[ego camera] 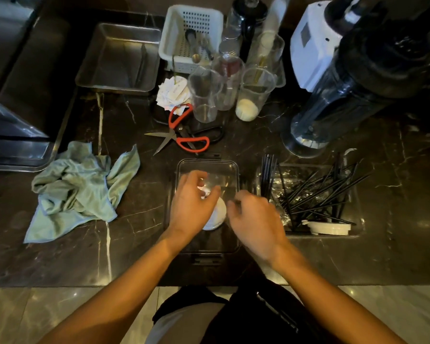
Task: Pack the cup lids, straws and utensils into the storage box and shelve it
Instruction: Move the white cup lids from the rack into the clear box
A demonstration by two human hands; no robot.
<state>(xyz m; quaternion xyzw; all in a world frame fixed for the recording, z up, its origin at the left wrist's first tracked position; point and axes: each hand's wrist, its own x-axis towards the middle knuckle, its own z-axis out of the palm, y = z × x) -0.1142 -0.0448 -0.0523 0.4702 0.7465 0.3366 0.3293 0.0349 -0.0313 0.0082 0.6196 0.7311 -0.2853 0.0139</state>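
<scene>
Over the clear box (230,167) at the counter's (139,249) near edge, the left hand (193,207) pinches something small and white above white lids (217,214). Beside it, the right hand (255,219) curls loosely; its grip is unclear. Black straws (315,192) lie right.

The scene is dim and warm-toned, lit from above; the dark marble counter (139,244) carries only faint sheen; glare streaks the steel tray (119,58) and the glossy floor (67,299); the right hand (255,224) smears with motion blur; wide-angle distortion bows the edges; corners fall into murky shadow; overall detail is soft and grainy.
</scene>
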